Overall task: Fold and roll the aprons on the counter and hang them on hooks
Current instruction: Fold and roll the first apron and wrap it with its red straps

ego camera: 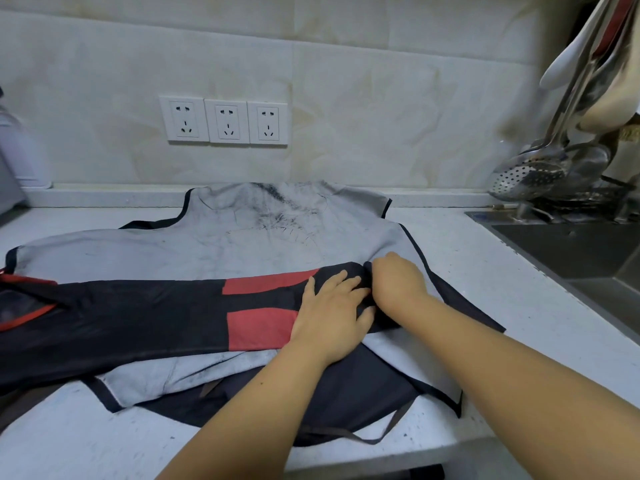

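A black apron with red patches lies folded into a long band across the counter, over a grey apron with black trim that is spread flat and stained dark near its top. My left hand lies flat on the band's right part, fingers straight. My right hand curls its fingers round the band's right end, touching my left fingertips. A dark cloth with a strap sticks out beneath both near the front edge.
A steel sink sits at the right, with ladles and a slotted spoon hanging above it. Three wall sockets are on the tiled wall. A white appliance stands at the far left.
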Tool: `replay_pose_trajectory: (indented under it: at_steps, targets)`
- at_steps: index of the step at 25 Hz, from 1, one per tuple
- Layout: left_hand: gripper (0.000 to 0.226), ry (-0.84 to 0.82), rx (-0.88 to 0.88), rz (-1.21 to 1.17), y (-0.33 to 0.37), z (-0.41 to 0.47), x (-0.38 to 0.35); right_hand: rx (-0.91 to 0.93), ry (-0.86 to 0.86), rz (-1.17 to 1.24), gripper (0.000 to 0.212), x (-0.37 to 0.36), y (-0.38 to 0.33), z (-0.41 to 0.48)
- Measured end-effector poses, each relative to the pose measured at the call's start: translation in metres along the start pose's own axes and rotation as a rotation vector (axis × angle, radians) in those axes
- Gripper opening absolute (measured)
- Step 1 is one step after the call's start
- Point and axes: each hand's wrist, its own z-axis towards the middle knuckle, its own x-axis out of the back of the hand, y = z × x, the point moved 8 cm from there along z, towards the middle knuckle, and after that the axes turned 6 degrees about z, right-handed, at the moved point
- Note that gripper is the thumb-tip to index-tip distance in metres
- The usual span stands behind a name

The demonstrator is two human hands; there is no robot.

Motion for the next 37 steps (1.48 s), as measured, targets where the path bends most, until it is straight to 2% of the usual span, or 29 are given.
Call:
replay_pose_trajectory:
  at_steps: [1,3,5,6,7,9,11,14,16,18,19,21,23,24,25,27,29,31,33,36,37]
  targets:
    - [0.046,0.01,0.004,-0.019,-0.001,0.0,0.001,0.021,-0.025,0.027,0.018,-0.003,-0.004,-0.001]
    - [0.047,0.024,0.017,-0.057,-0.003,0.0,0.002,-0.052,-0.145,0.308,0.018,-0.008,0.006,0.009]
    - [0.046,0.065,0.027,-0.119,-0.006,0.0,0.004,-0.215,-0.262,0.669,0.012,-0.016,0.023,0.014]
    - [0.045,0.111,0.042,-0.171,-0.008,-0.001,0.008,-0.297,-0.29,0.734,0.01,-0.021,0.029,0.011]
    - [0.045,0.164,0.071,-0.227,-0.012,-0.001,0.012,-0.341,-0.302,0.701,0.007,-0.025,0.033,0.011]
    - [0.042,0.237,0.149,-0.288,-0.022,-0.003,0.019,-0.356,-0.343,0.472,0.016,-0.027,0.034,0.012]
    - [0.039,0.244,0.2,-0.264,-0.025,-0.006,0.021,-0.337,-0.353,0.334,0.021,-0.02,0.029,0.012]
    - [0.04,0.241,0.251,-0.263,-0.029,-0.006,0.02,-0.108,-0.19,0.157,0.008,-0.002,0.002,0.009]
    - [0.042,0.248,0.266,-0.275,-0.032,-0.005,0.02,0.048,-0.054,-0.001,0.018,0.001,-0.022,0.0]
    - [0.043,0.249,0.275,-0.286,-0.033,-0.003,0.02,0.113,-0.028,-0.046,0.021,-0.002,-0.032,-0.001]
    - [0.042,0.249,0.279,-0.292,-0.034,-0.003,0.02,0.109,-0.074,0.012,0.018,-0.002,-0.031,-0.001]
    - [0.042,0.249,0.288,-0.299,-0.035,-0.004,0.019,0.037,-0.236,0.295,0.019,-0.006,-0.016,0.009]
    - [0.043,0.246,0.296,-0.314,-0.036,-0.003,0.018,-0.141,-0.352,0.687,0.011,-0.012,0.0,0.006]
    - [0.043,0.246,0.298,-0.32,-0.037,-0.003,0.018,-0.232,-0.364,0.8,0.007,-0.018,0.007,0.003]
    - [0.042,0.246,0.298,-0.324,-0.037,-0.003,0.018,-0.297,-0.372,0.813,0.009,-0.022,0.013,0.002]
    - [0.042,0.251,0.297,-0.33,-0.037,-0.003,0.019,-0.358,-0.397,0.698,0.018,-0.028,0.015,0.003]
    - [0.042,0.246,0.295,-0.333,-0.037,-0.002,0.018,-0.328,-0.392,0.587,0.018,-0.025,0.007,0.006]
    - [0.042,0.25,0.291,-0.334,-0.038,-0.003,0.018,-0.176,-0.3,0.387,0.021,-0.012,-0.009,0.009]
    - [0.045,0.265,0.293,-0.372,-0.039,-0.004,0.019,-0.009,-0.177,0.225,0.015,-0.003,-0.029,0.005]
    - [0.056,0.3,0.326,-0.499,-0.043,-0.005,0.02,0.158,-0.054,0.089,0.005,-0.001,-0.052,-0.003]
    - [0.057,0.317,0.346,-0.548,-0.046,-0.005,0.02,0.184,-0.054,0.078,0.008,-0.002,-0.054,-0.003]
